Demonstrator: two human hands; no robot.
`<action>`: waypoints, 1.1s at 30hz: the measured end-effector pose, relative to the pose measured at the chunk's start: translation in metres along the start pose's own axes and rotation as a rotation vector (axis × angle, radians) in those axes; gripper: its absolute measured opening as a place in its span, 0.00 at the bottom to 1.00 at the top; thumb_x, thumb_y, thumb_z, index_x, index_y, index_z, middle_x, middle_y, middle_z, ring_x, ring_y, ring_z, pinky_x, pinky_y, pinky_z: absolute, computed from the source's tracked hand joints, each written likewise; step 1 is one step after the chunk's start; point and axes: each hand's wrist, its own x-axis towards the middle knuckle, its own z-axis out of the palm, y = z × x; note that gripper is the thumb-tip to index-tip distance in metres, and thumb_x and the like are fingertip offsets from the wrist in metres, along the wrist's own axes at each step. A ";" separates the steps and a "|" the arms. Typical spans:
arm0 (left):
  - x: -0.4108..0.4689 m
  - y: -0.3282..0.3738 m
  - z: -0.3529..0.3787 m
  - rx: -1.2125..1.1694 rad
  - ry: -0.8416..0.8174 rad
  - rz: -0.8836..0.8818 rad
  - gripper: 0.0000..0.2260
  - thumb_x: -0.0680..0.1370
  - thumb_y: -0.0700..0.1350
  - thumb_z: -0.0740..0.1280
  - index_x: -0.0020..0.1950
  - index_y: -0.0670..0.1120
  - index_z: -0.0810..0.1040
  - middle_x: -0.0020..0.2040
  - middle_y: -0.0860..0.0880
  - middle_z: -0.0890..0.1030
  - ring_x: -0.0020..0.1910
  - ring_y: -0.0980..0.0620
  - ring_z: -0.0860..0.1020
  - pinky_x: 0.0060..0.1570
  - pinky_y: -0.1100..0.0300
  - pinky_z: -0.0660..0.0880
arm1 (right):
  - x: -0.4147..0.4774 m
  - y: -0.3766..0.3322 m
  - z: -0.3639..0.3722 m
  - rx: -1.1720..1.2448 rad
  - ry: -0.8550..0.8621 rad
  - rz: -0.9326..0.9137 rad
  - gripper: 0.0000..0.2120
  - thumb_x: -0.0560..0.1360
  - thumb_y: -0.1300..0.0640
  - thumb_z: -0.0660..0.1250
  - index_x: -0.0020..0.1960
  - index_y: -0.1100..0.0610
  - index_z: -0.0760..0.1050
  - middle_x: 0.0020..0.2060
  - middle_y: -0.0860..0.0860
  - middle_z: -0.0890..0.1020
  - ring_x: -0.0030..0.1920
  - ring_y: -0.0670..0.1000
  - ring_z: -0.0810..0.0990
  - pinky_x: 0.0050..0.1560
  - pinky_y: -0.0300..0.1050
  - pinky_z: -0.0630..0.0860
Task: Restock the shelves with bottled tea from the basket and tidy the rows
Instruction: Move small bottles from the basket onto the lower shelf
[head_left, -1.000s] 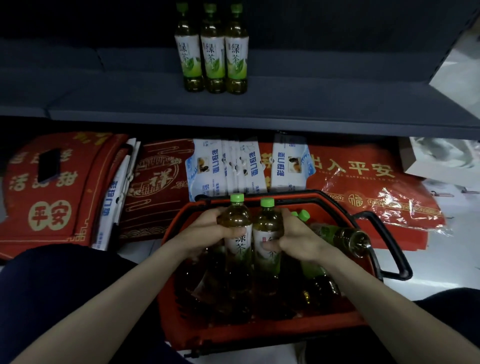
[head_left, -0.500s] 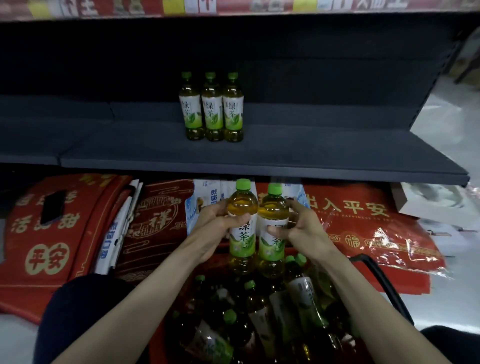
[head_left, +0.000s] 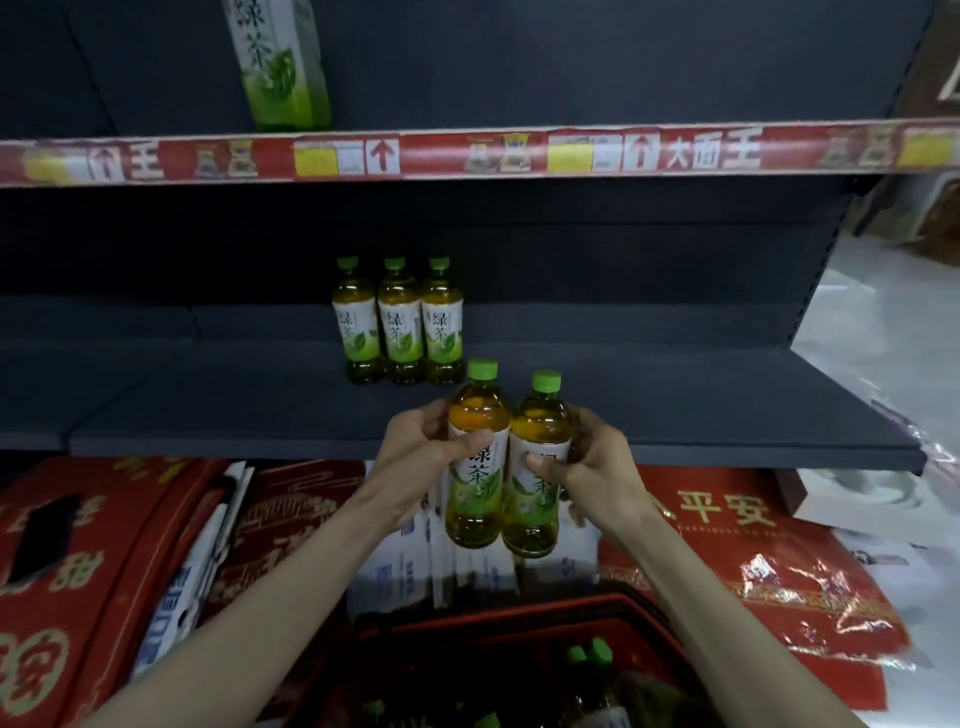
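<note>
The left hand (head_left: 415, 457) is gripping one green-capped plastic tea bottle (head_left: 477, 457). The right hand (head_left: 592, 467) is gripping a second tea bottle (head_left: 537, 467) touching it, before the dark grey shelf (head_left: 675, 415).

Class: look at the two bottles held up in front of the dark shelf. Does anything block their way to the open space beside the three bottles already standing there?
Nothing visible does. The two held bottles, gripped by the left hand and right hand, sit before the shelf, which is bare right of the three standing bottles.

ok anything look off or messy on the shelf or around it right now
Nothing on the shelf stands out: the three bottles stand upright in a tight row. Below it, flat packs lean untidily among red mats, and the bottles in the basket look jumbled, though it is dark there.
</note>
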 end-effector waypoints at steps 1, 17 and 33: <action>0.007 0.005 0.001 -0.007 -0.002 0.019 0.15 0.75 0.35 0.77 0.62 0.42 0.84 0.57 0.44 0.88 0.61 0.44 0.84 0.66 0.43 0.78 | 0.008 -0.004 -0.001 0.007 0.006 -0.007 0.26 0.74 0.70 0.76 0.68 0.59 0.73 0.49 0.50 0.86 0.40 0.39 0.86 0.34 0.31 0.79; 0.103 0.031 0.006 -0.025 -0.022 0.224 0.17 0.77 0.31 0.72 0.65 0.39 0.81 0.59 0.48 0.87 0.60 0.55 0.84 0.53 0.66 0.80 | 0.109 -0.033 -0.014 0.064 0.075 -0.035 0.21 0.75 0.67 0.75 0.66 0.56 0.78 0.53 0.50 0.88 0.53 0.46 0.87 0.48 0.38 0.83; 0.123 0.006 0.004 -0.018 -0.085 0.329 0.19 0.79 0.33 0.71 0.69 0.46 0.78 0.63 0.51 0.85 0.65 0.57 0.81 0.58 0.66 0.78 | 0.129 -0.010 -0.012 -0.009 0.110 -0.113 0.34 0.74 0.63 0.77 0.76 0.53 0.69 0.62 0.46 0.83 0.62 0.44 0.82 0.63 0.45 0.81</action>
